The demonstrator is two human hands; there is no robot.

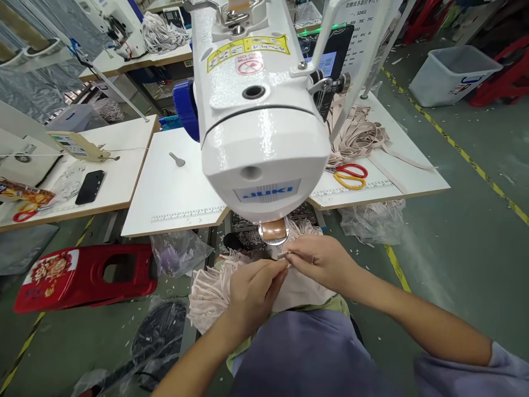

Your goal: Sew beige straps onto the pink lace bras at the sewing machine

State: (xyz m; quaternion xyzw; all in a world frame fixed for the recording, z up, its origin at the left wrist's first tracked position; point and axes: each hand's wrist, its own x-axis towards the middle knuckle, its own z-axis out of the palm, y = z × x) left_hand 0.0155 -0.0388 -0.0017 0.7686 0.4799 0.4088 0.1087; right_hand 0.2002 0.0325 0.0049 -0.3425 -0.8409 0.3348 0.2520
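Observation:
Just below the head of a white JUKI sewing machine (266,149), my two hands meet in front of my lap. My left hand (255,286) is closed, pinching the edge of pale pink fabric (300,289). My right hand (324,262) pinches the same fabric beside it, and a small pale strip shows at its fingertips; its kind is too small to tell. A gathered bunch of pale pink lace-edged pieces (210,292) hangs left of my left hand. A rounded brown and silver part (275,230) sits under the machine head, right above my fingers.
Red and yellow scissors (349,175) lie on the right table near a heap of beige straps (357,132). A small grey metal piece (177,160) rests on the left tabletop (173,190). A red stool (88,275) stands at left, a grey bin (452,77) at far right.

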